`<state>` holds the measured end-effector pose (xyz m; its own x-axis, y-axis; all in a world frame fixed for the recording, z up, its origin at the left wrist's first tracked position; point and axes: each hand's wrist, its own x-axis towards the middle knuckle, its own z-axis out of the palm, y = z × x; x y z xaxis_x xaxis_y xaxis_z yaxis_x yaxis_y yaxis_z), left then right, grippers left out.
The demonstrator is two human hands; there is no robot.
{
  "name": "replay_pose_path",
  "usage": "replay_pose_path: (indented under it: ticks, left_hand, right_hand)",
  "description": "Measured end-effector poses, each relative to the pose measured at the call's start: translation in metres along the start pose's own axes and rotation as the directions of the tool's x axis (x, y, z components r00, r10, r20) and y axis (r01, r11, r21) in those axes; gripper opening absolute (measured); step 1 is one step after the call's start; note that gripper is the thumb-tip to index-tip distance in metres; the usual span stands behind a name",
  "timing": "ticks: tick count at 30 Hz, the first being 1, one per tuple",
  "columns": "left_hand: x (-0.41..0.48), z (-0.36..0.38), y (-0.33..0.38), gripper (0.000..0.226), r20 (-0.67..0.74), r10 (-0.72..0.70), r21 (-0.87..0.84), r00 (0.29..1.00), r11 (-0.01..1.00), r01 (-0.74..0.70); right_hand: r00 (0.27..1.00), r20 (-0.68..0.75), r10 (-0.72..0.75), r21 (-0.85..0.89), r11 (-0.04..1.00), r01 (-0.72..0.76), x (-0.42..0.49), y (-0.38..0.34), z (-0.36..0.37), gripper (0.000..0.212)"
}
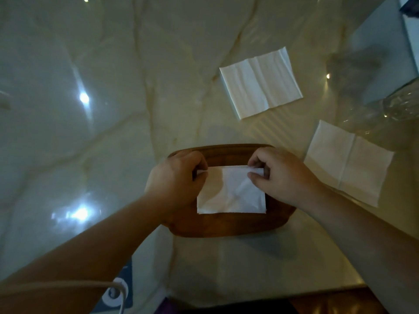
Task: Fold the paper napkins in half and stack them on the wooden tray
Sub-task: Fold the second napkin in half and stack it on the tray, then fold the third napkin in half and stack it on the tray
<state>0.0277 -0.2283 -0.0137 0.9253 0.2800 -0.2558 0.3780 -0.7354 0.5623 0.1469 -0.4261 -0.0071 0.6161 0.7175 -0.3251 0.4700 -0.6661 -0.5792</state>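
Note:
A white paper napkin lies over the oval wooden tray in front of me. My left hand pinches its far left corner. My right hand pinches its far right corner, where the paper is lifted slightly. Both hands rest over the tray's far half. Two more white napkins lie flat and unfolded on the marble table: one beyond the tray, the other to the tray's right.
The glossy marble table reflects ceiling lights. A clear plastic wrapper lies at the right, beyond the right napkin. A dark box corner shows top right. The table's near edge runs along the bottom, with a dark printed item there.

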Motion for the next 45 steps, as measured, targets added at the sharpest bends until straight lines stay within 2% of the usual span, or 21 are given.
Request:
replay_pose_path:
  ticks: [3,7,11,14,18,22,25,29,32,38,43,45]
  left_hand:
    - [0.004,-0.002,-0.004,0.006,-0.076,0.135,0.142,0.988,0.982,-0.123]
    - [0.023,-0.011,-0.006,0.006,-0.096,0.167,0.174,0.981,0.973,-0.149]
    - [0.061,-0.027,0.002,0.007,-0.114,0.171,0.173,0.979,0.974,-0.15]
    - [0.103,-0.039,0.015,0.012,-0.113,0.153,0.175,0.982,0.976,-0.133]
    - [0.16,-0.046,0.031,0.019,-0.098,0.102,0.193,0.99,0.978,-0.082]
    - [0.205,-0.044,0.038,0.028,-0.087,0.021,0.252,0.996,0.968,0.001]
    - [0.223,-0.036,0.04,0.034,-0.063,-0.033,0.34,0.997,0.939,0.053]
    - [0.228,-0.024,0.041,0.036,-0.064,-0.013,0.464,0.998,0.885,0.041]
    - [0.224,-0.018,0.039,0.028,-0.073,0.021,0.486,0.997,0.874,0.017]
    - [0.186,-0.013,0.041,0.024,-0.004,0.049,0.484,0.999,0.874,-0.041]
    - [0.149,-0.008,0.038,0.031,0.117,0.112,0.497,0.987,0.854,-0.156]
    - [0.145,-0.01,0.035,0.034,0.11,0.136,0.486,0.985,0.857,-0.172]
  right_hand:
    - [0.997,-0.044,-0.058,-0.104,0.993,0.053,0.002,0.005,-0.003,0.022]
    - [0.982,-0.185,-0.026,-0.062,0.998,0.015,0.015,0.016,-0.019,0.024]
    - [0.925,-0.363,0.116,0.067,0.993,-0.099,0.045,0.031,-0.043,0.016]
    - [0.872,-0.439,0.214,0.084,0.977,-0.197,0.07,0.049,-0.068,0.018]
    - [0.816,-0.469,0.338,0.123,0.94,-0.319,0.095,0.073,-0.094,0.023]
    - [0.82,-0.413,0.396,0.043,0.908,-0.417,0.111,0.088,-0.094,0.029]
    - [0.84,-0.385,0.382,0.008,0.912,-0.411,0.117,0.095,-0.089,0.025]
    - [0.854,-0.388,0.347,-0.014,0.924,-0.382,0.125,0.098,-0.087,0.016]
    - [0.864,-0.412,0.289,-0.032,0.943,-0.331,0.129,0.1,-0.087,0.009]
    - [0.881,-0.447,0.157,-0.057,0.978,-0.203,0.141,0.097,-0.103,0.006]
    - [0.91,-0.414,0.02,-0.095,0.993,-0.065,0.154,0.078,-0.114,0.006]
    - [0.921,-0.387,-0.045,-0.116,0.993,-0.001,0.155,0.07,-0.114,0.005]
